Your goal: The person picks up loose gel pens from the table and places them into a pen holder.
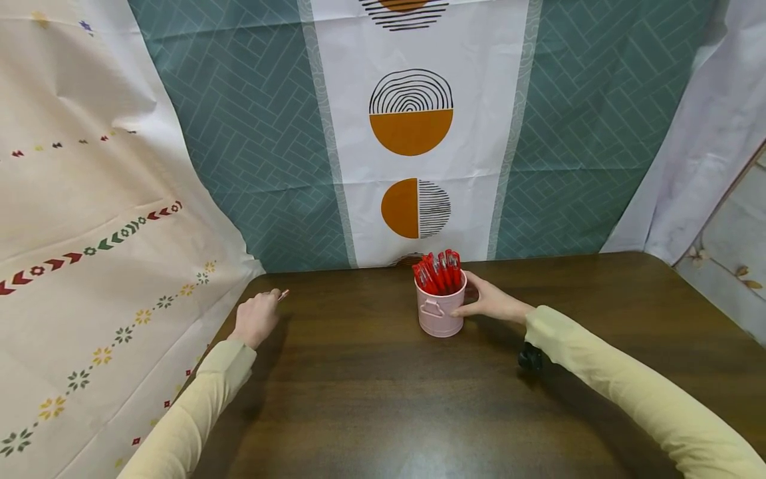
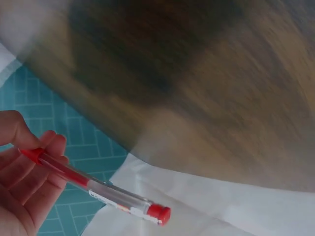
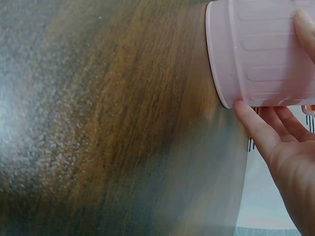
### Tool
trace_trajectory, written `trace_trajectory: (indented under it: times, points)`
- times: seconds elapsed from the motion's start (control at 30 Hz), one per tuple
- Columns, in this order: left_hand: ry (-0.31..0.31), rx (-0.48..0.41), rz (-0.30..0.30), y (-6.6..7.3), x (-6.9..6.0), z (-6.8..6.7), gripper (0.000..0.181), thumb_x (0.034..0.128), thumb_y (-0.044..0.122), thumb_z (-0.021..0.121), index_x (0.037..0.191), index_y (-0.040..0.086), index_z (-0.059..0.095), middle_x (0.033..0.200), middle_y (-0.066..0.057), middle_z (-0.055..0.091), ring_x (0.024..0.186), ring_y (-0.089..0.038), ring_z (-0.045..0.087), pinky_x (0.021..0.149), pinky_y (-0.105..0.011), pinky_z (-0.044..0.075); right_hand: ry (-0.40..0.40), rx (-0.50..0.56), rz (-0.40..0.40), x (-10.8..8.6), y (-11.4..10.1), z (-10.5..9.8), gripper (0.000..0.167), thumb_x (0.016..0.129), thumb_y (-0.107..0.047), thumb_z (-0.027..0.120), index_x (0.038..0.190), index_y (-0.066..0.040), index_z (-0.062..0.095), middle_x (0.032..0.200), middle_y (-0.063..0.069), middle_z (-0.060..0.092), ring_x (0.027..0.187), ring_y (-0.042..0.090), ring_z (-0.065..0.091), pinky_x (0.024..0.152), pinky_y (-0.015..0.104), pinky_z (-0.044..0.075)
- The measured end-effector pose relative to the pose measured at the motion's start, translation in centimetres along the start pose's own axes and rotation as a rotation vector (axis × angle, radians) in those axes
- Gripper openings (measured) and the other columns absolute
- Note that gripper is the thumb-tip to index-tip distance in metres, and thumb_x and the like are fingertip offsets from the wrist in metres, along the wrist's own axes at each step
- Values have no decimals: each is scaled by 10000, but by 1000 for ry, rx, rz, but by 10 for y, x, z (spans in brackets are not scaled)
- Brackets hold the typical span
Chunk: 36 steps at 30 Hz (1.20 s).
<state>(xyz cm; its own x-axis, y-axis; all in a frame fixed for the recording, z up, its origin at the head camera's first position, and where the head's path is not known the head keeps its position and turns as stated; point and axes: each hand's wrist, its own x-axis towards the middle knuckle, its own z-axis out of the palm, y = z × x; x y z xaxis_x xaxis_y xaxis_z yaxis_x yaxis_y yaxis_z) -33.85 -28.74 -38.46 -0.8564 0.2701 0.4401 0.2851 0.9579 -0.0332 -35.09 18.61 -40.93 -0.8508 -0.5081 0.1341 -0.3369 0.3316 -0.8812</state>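
Observation:
My left hand (image 1: 257, 319) is raised by the table's left edge and pinches a red gel pen (image 2: 101, 188) between thumb and fingers. In the left wrist view the pen has a clear barrel with a red end pointing away from the hand. A small pink bucket (image 1: 439, 324) stands upright near the back of the table, packed with several red pens (image 1: 439, 274). My right hand (image 1: 495, 301) grips the bucket's right side, thumb in front and fingers behind. The right wrist view shows its fingertips against the bucket wall close to the base.
The dark wooden table (image 1: 371, 399) ends at a patterned teal and white cloth (image 1: 413, 166) at the back. A cream printed cloth (image 1: 108, 279) hangs along the left side. A small black object (image 1: 529, 357) is under the right cuff.

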Motion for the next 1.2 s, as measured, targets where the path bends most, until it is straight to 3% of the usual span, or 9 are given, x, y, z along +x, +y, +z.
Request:
trace_trajectory:
  times: [0.2, 0.3, 0.47, 0.6, 0.83, 1.2]
  points:
    - [20, -186, -100, 7, 7, -2, 172, 689, -42, 589, 850, -2, 547, 618, -97, 535, 469, -276, 484, 397, -416, 379, 5, -18, -2, 2, 1, 1, 789, 758, -207, 736, 1377, -81, 263, 1298, 134, 405, 1142, 309, 410, 892, 438, 385]
    - [17, -378, -163, 15, 11, -7, 184, 747, -11, 550, 930, -3, 571, 686, -87, 580, 527, -233, 487, 482, -377, 402, 4, -13, -1, 2, 1, 1, 787, 758, -204, 736, 1376, -77, 265, 1297, 136, 408, 1142, 310, 413, 893, 435, 384]
    - [18, -764, -225, 31, 20, -17, 252, 808, -20, 546, 1058, -41, 564, 846, -143, 644, 631, -228, 605, 563, -319, 487, 6, -7, 0, 2, 0, 0, 789, 756, -207, 739, 1374, -72, 268, 1299, 139, 408, 1148, 313, 411, 896, 434, 382]
    - [30, -958, -242, 44, 28, -22, 243, 814, -66, 547, 1056, -54, 556, 847, -169, 641, 596, -205, 619, 555, -300, 508, 3, -3, -4, 3, 0, 0, 788, 755, -205, 739, 1373, -73, 269, 1300, 138, 409, 1150, 313, 410, 898, 436, 380]
    - [14, -1004, -221, 55, 37, -25, 243, 827, -76, 527, 1067, -52, 550, 876, -165, 637, 618, -202, 614, 623, -327, 512, 4, 0, -9, 4, 1, -1, 782, 752, -193, 742, 1370, -82, 276, 1298, 131, 414, 1144, 308, 417, 893, 432, 385]
    - [57, -1087, -261, 64, 41, -27, 241, 814, -99, 537, 1054, -73, 525, 891, -210, 625, 612, -171, 625, 610, -285, 511, 9, -12, -17, 3, 1, -1, 778, 749, -202, 745, 1362, -66, 286, 1278, 137, 434, 1124, 305, 438, 889, 426, 391]
